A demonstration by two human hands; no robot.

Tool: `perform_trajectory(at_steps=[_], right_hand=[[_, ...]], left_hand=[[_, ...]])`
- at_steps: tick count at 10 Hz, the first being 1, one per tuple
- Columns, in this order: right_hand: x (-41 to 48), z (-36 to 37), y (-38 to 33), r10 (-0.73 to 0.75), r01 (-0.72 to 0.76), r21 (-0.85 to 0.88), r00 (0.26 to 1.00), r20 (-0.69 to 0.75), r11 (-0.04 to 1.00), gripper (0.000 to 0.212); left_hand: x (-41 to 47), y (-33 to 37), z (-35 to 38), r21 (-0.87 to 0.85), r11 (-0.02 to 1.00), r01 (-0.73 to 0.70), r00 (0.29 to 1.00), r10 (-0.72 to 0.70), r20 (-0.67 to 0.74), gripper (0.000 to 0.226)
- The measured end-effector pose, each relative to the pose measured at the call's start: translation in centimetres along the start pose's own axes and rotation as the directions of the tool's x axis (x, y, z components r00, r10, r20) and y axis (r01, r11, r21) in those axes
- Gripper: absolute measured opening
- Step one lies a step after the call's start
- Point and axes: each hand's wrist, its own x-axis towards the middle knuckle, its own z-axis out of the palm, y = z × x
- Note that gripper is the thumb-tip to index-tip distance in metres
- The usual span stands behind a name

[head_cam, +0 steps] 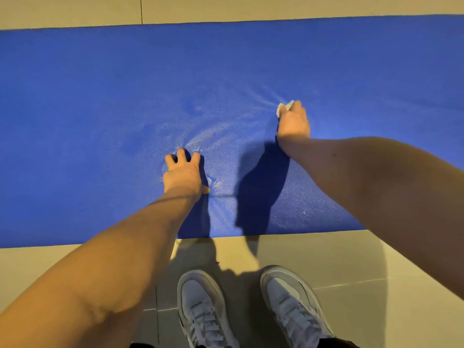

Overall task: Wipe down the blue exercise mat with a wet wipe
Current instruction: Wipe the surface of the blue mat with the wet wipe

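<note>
I see the blue mat (88, 109) flat on the tiled floor (376, 259), its near edge just ahead of two white shoes (200, 305). The right hand (293, 123) grips a bunched white wipe (283, 108) against the mat's middle; the left hand (182, 173), fingers spread, holding nothing, presses the mat nearer that edge.

A blue exercise mat (100, 109) is laid flat on a tiled floor (326, 259), spanning the view from 9 o'clock to 3 o'clock. Pale, glistening arcs and streaks are seen on its textured surface around the centre. A small white wet wipe (283, 108), crumpled, is pressed onto the mat toward 2 o'clock of centre, mostly covered by the right hand (293, 123) gripping it.
</note>
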Motion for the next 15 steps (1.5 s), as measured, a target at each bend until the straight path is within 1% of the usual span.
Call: perform_trajectory(at_steps=[1, 2, 3, 4, 5, 6, 7, 8, 9, 10, 11, 12, 14, 15], right_hand=[[0.0, 0.1, -2.2, 0.004, -0.004, 0.035, 1.000, 0.015, 0.999, 0.022], [-1.0, 1.0, -5.3, -0.057, 0.050, 0.092, 0.995, 0.082, 0.995, 0.020], [-3.1, 2.7, -10.4, -0.352, 0.344, 0.078, 0.910, 0.219, 0.936, 0.019], [-3.6, 3.2, -11.3, -0.456, 0.464, 0.034, 0.850, 0.265, 0.885, 0.019], [-1.6, 2.1, -8.9, -0.355, 0.368, -0.045, 0.917, 0.181, 0.929, 0.009], [1.0, 0.9, -5.9, -0.208, 0.218, -0.068, 0.969, 0.130, 0.974, 0.025], [3.5, -1.1, -2.1, 0.031, -0.027, -0.145, 0.999, 0.026, 0.989, 0.036], [3.5, -1.0, -2.2, 0.079, -0.078, -0.173, 0.997, -0.005, 0.982, 0.042], [2.1, 0.0, -5.8, -0.042, 0.043, 0.016, 0.999, -0.034, 0.999, 0.064], [0.3, 0.5, -9.4, -0.107, 0.103, 0.054, 0.992, 0.061, 0.993, 0.042], [-1.3, 0.9, -12.1, -0.283, 0.271, 0.092, 0.946, 0.161, 0.958, 0.028], [-0.8, 1.4, -11.4, -0.303, 0.277, 0.165, 0.940, 0.156, 0.946, 0.026], [-2.2, 0.6, -6.6, -0.162, 0.097, 0.381, 0.976, 0.143, 0.919, 0.020], [-4.4, -1.7, -3.5, -0.072, -0.044, 0.470, 0.972, 0.226, 0.882, 0.032]], left_hand=[[0.1, 0.0, 0.0, 0.007, 1.000, 0.005, 1.000, -0.005, -0.003, 0.096], [0.1, 0.1, 0.0, 0.002, 1.000, 0.006, 1.000, -0.005, -0.006, 0.095], [0.1, 0.1, 0.0, -0.004, 1.000, 0.006, 1.000, -0.006, 0.001, 0.095], [0.1, 0.0, -0.1, -0.001, 1.000, 0.013, 1.000, -0.013, 0.004, 0.095], [0.0, 0.0, -0.1, -0.002, 1.000, 0.003, 1.000, -0.003, 0.002, 0.094], [0.1, 0.0, -0.1, -0.005, 1.000, 0.005, 1.000, -0.005, 0.003, 0.095], [0.1, 0.0, -0.1, -0.003, 1.000, 0.000, 1.000, 0.000, 0.001, 0.097], [0.2, 0.0, -0.1, 0.000, 1.000, 0.003, 1.000, -0.003, 0.003, 0.096], [0.2, 0.1, -0.2, 0.003, 1.000, 0.010, 1.000, -0.010, 0.010, 0.095], [0.2, 0.1, -0.1, 0.007, 1.000, 0.007, 1.000, -0.007, 0.010, 0.095], [0.1, 0.0, -0.1, 0.010, 1.000, 0.010, 1.000, -0.010, -0.004, 0.094], [0.1, 0.0, 0.0, 0.008, 1.000, 0.010, 1.000, -0.010, -0.004, 0.094], [-0.3, 0.0, -0.3, -0.016, 1.000, 0.006, 0.999, -0.005, 0.036, 0.103], [-1.4, 0.4, -1.1, -0.036, 0.999, 0.018, 0.997, -0.016, 0.078, 0.103]])
